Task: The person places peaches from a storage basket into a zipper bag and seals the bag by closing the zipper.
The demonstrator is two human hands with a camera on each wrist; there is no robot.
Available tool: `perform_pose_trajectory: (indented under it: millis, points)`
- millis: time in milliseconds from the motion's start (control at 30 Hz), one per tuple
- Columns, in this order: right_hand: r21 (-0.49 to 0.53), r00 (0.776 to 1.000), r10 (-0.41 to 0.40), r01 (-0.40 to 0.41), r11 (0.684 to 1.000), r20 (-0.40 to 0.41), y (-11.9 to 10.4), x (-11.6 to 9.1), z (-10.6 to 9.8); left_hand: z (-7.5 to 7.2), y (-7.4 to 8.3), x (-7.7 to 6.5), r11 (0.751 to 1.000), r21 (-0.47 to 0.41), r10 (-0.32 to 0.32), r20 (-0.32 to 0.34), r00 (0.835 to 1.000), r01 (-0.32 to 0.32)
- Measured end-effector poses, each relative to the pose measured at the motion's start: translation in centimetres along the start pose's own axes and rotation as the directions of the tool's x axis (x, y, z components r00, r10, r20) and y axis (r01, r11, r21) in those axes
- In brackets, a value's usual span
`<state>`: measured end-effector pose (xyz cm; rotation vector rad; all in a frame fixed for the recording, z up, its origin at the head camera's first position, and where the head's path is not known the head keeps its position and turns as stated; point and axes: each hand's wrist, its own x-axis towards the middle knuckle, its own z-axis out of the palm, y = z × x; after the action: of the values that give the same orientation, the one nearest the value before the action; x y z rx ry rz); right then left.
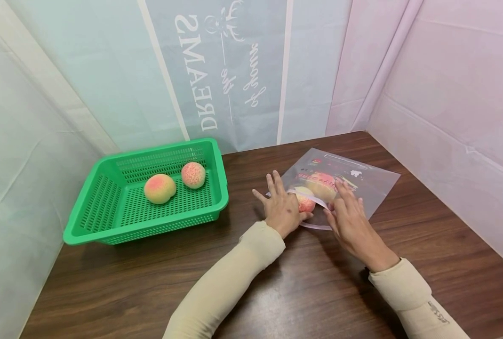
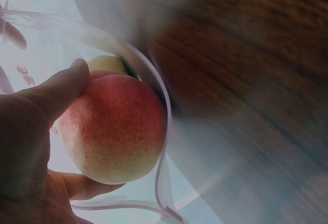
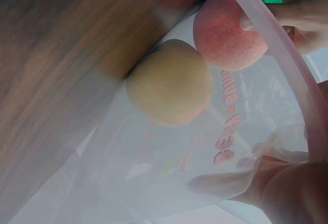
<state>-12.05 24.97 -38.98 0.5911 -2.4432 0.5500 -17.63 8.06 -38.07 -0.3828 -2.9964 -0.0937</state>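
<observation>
My left hand [image 1: 282,212] grips a red-speckled peach [image 2: 115,129], thumb on one side and fingers on the other. That peach sits just inside the mouth of a clear plastic zip bag [image 1: 374,186] with printed lettering. Deeper in the bag, a yellowish peach [image 3: 169,83] lies against the first one in the right wrist view. The right hand [image 1: 355,228] holds the bag's rim near the opening, its fingers lying over the upper sheet. Part of the left fingers is hidden behind the peach and bag.
A green perforated basket [image 1: 222,181] stands at the left of the dark wooden table [image 1: 302,292]. Inside it are a yellow-orange peach [image 1: 160,189] and a smaller speckled peach [image 1: 193,175]. Cloth-covered walls [image 1: 450,103] enclose the back and sides.
</observation>
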Motion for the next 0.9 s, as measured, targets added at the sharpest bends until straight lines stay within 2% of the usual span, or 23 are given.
perform_pose_trajectory:
  millis: [400, 733, 900]
  points:
    - [0.003, 1.0, 0.0, 0.0, 1.0, 0.006, 0.1, -0.1, 0.0, 0.0, -0.2, -0.4, 1.0, -0.025, 0.001, 0.027, 1.0, -0.001]
    - [0.006, 1.0, 0.008, -0.008, 1.0, 0.02, 0.3, 0.0, 0.0, -0.7, -1.1, -2.5, 0.993, -0.05, 0.101, -0.038, 0.994, -0.103]
    - [0.004, 1.0, 0.007, -0.007, 1.0, 0.02, 0.4, 0.1, -0.1, -1.5, -1.9, -3.2, 0.989, -0.09, 0.115, -0.036, 0.993, -0.118]
